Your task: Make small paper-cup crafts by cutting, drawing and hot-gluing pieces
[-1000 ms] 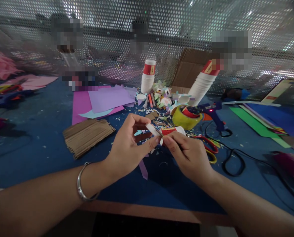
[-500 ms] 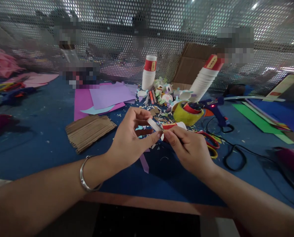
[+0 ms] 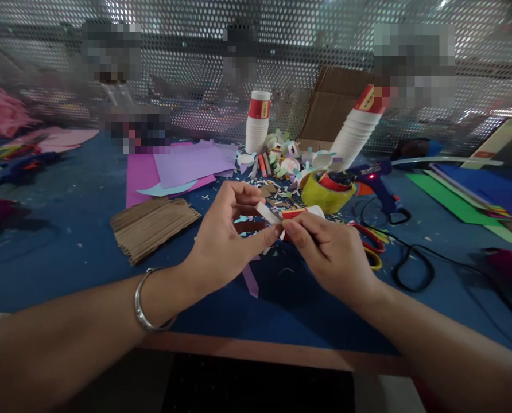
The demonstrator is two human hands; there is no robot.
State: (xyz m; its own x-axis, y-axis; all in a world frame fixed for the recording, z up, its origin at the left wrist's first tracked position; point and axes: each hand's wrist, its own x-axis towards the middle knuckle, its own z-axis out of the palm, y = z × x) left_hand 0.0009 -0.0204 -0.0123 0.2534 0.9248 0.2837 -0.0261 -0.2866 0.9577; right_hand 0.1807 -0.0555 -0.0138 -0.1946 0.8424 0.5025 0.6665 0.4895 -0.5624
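A small white paper strip [image 3: 268, 214] is held between my two hands, above the middle of the blue table. My left hand [image 3: 225, 241], with a silver bangle on its wrist, curls its fingers around the far end, thumb pressed near the other end. My right hand [image 3: 329, 246] pinches the strip's near end between thumb and bent forefinger. A thin dark line shows at that pinch, too small to make out. Just behind my right fingers lies a red and white paper cup [image 3: 318, 211], partly hidden. Red and yellow scissor handles [image 3: 374, 238] stick out beyond my right knuckles.
Corrugated cardboard [image 3: 155, 226] and purple paper [image 3: 191, 163] lie left. Stacked paper cups [image 3: 258, 129] and a leaning stack [image 3: 355, 135] stand behind paper scraps. A yellow tape roll [image 3: 325, 198] and a lit blue glue gun [image 3: 380, 186] with its cord [image 3: 428, 269] are right.
The view has shifted slightly. Both hands keep nearly the same pose on the white paper strip, which is turned a little.
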